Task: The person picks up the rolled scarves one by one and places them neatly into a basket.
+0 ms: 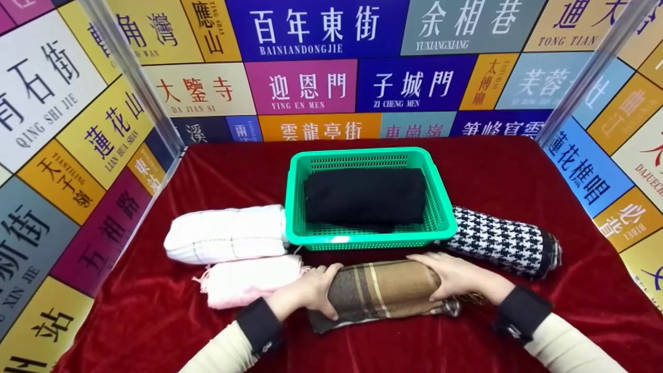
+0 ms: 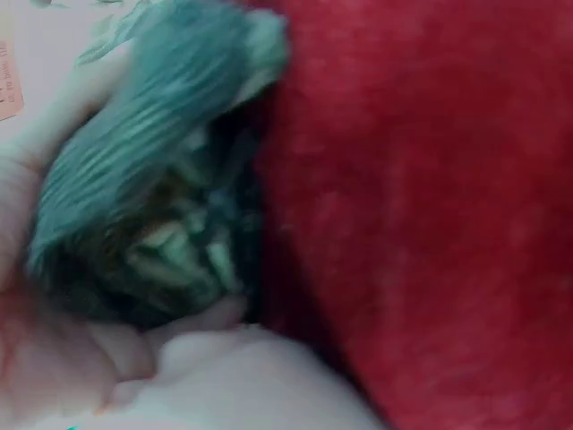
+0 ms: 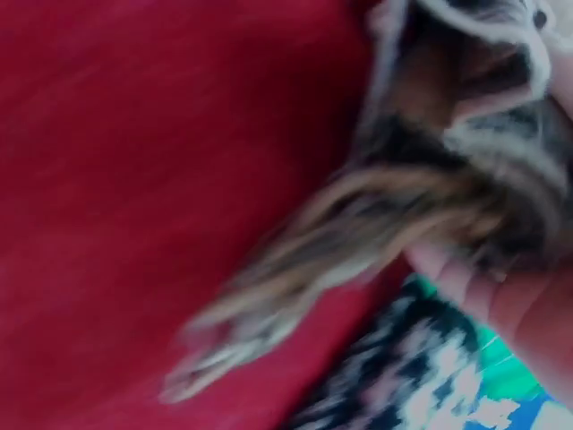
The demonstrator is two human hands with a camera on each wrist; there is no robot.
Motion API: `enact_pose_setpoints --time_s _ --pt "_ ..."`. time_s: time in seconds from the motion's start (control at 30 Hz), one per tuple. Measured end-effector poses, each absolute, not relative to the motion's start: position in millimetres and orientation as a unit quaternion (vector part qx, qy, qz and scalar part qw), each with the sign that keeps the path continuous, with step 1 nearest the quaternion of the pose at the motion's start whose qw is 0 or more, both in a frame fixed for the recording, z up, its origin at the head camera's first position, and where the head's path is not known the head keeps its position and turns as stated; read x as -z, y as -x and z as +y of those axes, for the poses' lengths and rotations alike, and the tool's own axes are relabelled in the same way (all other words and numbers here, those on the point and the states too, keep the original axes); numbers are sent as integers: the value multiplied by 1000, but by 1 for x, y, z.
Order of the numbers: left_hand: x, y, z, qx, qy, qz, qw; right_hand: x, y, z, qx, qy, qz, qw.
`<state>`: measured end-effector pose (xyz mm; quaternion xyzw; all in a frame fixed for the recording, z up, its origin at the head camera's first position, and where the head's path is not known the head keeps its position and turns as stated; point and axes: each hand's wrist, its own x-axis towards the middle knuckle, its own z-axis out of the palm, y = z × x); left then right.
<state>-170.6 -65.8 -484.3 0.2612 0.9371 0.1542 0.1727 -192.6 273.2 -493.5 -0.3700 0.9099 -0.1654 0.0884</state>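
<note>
A rolled brown plaid scarf (image 1: 386, 290) lies in front of the green basket, held at both ends. My left hand (image 1: 317, 291) grips its dark left end, thumb in front and fingers behind. The left wrist view looks into the coiled layers of that scarf end (image 2: 170, 233), with the hand around it. At the other end my right hand (image 1: 456, 274) grips the roll the same way. Loose fringe (image 3: 260, 313) sticks out past the right hand in the right wrist view. Both wrist views are blurred.
A green plastic basket (image 1: 370, 239) holds a folded black cloth (image 1: 365, 197). Left of it lie a white checked roll (image 1: 228, 234) and a pink fringed roll (image 1: 254, 280). A black-and-white houndstooth roll (image 1: 500, 241) lies right. Red velvet (image 1: 155, 331) covers the table; printed panels surround it.
</note>
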Motion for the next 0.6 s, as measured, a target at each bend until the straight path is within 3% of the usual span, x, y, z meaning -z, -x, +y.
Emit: enact_pose_setpoints --time_s 0.13,0.47,0.6 --pt "482 170 -66 -136 -251 938 197 505 194 283 205 359 907 83" --pt "496 171 -69 -154 -289 940 100 514 196 286 284 353 888 78" --pt "496 174 -67 -159 -282 942 93 513 197 286 307 347 882 88"
